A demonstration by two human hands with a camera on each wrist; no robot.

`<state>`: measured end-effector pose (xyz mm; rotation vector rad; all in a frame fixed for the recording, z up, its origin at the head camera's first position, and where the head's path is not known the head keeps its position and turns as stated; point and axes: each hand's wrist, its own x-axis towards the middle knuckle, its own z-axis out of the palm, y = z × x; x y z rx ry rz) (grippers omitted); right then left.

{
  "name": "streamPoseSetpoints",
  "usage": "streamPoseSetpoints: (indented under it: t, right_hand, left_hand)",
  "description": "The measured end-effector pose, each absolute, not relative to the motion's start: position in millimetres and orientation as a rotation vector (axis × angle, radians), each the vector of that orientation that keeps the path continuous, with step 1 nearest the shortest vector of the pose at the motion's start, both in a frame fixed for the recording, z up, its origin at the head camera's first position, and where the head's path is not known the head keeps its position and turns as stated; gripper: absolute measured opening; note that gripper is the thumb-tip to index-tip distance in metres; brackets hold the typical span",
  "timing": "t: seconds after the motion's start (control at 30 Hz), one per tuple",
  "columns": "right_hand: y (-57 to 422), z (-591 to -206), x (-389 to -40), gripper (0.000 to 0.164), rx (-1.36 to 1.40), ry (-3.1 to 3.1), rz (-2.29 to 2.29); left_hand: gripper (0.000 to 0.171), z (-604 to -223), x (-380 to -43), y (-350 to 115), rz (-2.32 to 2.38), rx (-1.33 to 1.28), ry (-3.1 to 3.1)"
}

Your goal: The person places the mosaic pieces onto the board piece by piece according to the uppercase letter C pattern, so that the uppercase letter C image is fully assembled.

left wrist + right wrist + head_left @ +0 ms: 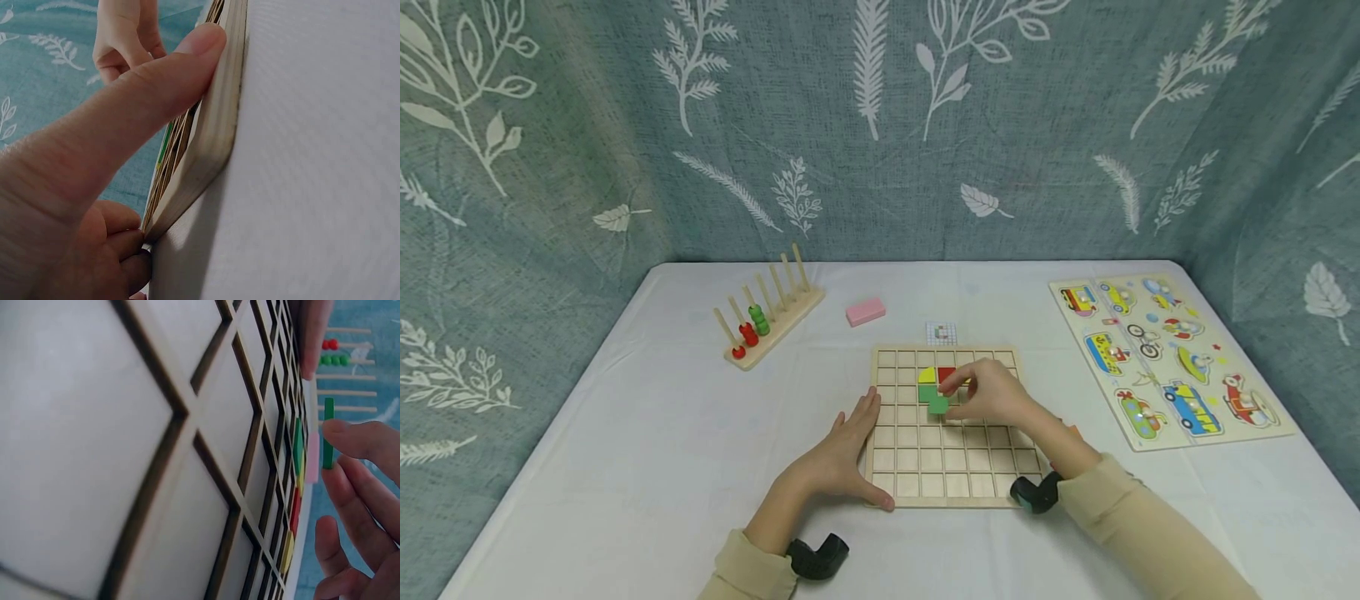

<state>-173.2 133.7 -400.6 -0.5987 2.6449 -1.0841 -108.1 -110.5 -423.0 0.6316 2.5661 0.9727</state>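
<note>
My right hand (992, 390) pinches a thin green tile (329, 434) between thumb and fingertips, just over the wooden grid board (955, 485). Seated in the board's far cells are another green tile (297, 444), a yellow piece (927, 375) and a red tile (946, 373). A second yellow piece (287, 553) shows past the red one in the right wrist view. At the board's left side lies my left hand (842, 454), fingers extended along the edge. Its thumb (203, 39) presses the near edge by the corner.
Behind the board lies a small patterned card (941, 333), with a pink block (866, 312) farther left. A peg stand (778, 327) with red and green beads stands at back left. To the right is a vehicle puzzle board (1165, 367). Orange bits (1075, 431) peek out beside my right forearm.
</note>
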Motion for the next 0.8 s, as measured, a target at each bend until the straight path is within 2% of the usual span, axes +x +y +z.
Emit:
streamPoseSetpoints:
  t: [0.8]
  right_hand:
    - [115, -402, -176, 0.026, -0.488, 2.680, -0.910]
  left_hand:
    - [0.134, -423, -109, -112, 0.952, 0.631, 2.563]
